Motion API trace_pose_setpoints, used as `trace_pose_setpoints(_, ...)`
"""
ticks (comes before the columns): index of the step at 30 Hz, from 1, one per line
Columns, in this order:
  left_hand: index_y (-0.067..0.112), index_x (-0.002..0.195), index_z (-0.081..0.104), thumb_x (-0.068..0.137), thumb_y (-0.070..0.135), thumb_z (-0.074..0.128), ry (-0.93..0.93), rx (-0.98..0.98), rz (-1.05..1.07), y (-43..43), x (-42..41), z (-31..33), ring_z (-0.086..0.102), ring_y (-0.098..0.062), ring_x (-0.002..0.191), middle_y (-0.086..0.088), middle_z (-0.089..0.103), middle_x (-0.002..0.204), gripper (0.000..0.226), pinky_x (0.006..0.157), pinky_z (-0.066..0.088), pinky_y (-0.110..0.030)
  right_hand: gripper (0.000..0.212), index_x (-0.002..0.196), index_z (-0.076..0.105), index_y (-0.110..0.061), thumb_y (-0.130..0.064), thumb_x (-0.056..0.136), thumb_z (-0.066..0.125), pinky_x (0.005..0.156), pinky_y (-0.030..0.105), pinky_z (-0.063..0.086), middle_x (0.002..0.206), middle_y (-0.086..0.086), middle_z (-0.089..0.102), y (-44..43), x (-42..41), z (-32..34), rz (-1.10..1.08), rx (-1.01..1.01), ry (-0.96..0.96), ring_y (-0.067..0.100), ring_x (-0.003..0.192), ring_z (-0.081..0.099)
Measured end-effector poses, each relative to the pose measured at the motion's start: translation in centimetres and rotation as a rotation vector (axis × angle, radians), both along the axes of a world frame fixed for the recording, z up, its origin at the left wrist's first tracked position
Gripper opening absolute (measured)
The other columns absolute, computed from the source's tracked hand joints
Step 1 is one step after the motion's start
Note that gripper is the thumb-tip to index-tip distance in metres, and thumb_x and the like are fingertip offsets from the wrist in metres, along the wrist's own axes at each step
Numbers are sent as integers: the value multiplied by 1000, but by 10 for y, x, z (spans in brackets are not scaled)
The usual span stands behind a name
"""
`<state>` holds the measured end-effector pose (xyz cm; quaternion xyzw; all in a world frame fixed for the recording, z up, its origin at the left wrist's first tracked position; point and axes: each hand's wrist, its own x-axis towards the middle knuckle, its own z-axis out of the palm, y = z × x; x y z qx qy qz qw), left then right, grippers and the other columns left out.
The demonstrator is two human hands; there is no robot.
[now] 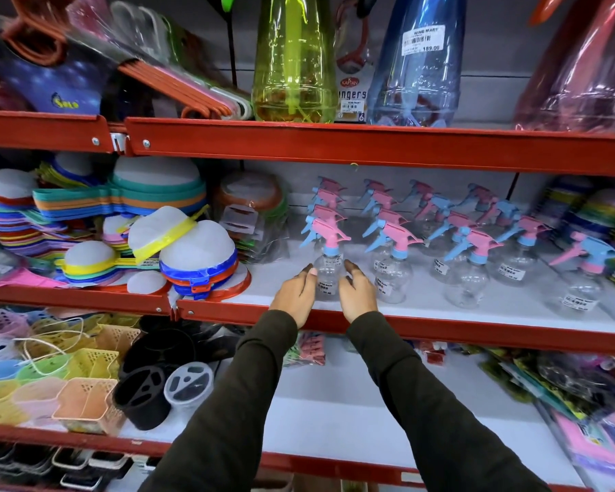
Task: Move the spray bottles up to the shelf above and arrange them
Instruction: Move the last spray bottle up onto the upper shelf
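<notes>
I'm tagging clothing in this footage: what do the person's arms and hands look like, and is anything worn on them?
Both arms are covered by long, dark olive-brown sleeves of plain soft fabric, ending at the wrists. The left hand and right hand are bare: no gloves, and no rings, watch or bracelets are visible. The sleeves carry no logos or markings.

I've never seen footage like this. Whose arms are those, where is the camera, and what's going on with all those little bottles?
There is no machine here: a person wears a camera on the head, looking forward and down, so you see their own two arms reaching out. The left hand and right hand are open on either side of the front spray bottle, close to it but not clearly gripping. It stands in rows of clear bottles with pink and blue triggers on a white middle shelf. Strainers lie to the left. The top shelf holds tall bottles.
</notes>
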<state>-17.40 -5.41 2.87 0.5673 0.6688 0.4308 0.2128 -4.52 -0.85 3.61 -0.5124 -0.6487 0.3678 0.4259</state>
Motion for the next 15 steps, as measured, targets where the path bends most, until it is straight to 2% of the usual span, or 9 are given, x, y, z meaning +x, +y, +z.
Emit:
trace_pose_setpoints(2, 14, 111, 64, 103, 52, 25, -2, 6, -2, -2, 0, 0, 61, -34, 105, -17, 67, 113, 56, 94, 46, -38, 51, 149, 40, -9, -5, 98, 39, 97, 9, 24, 152, 8, 45, 1, 1, 1, 30, -22, 30, 23, 138, 43)
trace_pose_setpoints(4, 16, 110, 64, 101, 56, 24, -14, 13, -15, -4, 2, 0, 62, -31, 103, -15, 68, 112, 57, 96, 47, -41, 53, 150, 38, -9, -4, 98, 38, 103, 14, 23, 156, 7, 40, 1, 2, 3, 51, -40, 46, 22, 143, 38)
trace_pose_setpoints(7, 17, 107, 64, 98, 59, 23, -18, 22, -26, -6, 4, 0, 62, -29, 99, -14, 68, 108, 59, 96, 49, -42, 55, 152, 36, -10, -4, 97, 38, 104, 16, 23, 157, 6, 38, 0, 4, 5, 59, -55, 43, 22, 145, 36)
trace_pose_setpoints(10, 14, 113, 64, 100, 56, 25, -9, 19, -28, -3, 3, -1, 61, -30, 101, -16, 68, 112, 58, 94, 47, -38, 56, 152, 35, -11, -4, 97, 38, 104, 17, 25, 157, 7, 38, -3, 4, 6, 63, -56, 23, 24, 144, 37)
trace_pose_setpoints(13, 14, 117, 63, 102, 54, 25, -2, 13, -22, -1, 3, -3, 61, -31, 104, -17, 67, 115, 58, 96, 47, -39, 58, 153, 34, -12, -4, 96, 39, 111, 24, 29, 156, 8, 40, -5, 4, 8, 70, -55, 17, 26, 142, 40)
trace_pose_setpoints(15, 15, 126, 61, 102, 55, 25, 11, 9, -24, -1, 3, -4, 61, -32, 111, -17, 66, 123, 59, 99, 46, -38, 59, 153, 34, -13, -5, 95, 40, 112, 26, 29, 155, 9, 41, -6, 4, 10, 70, -49, 2, 27, 142, 40)
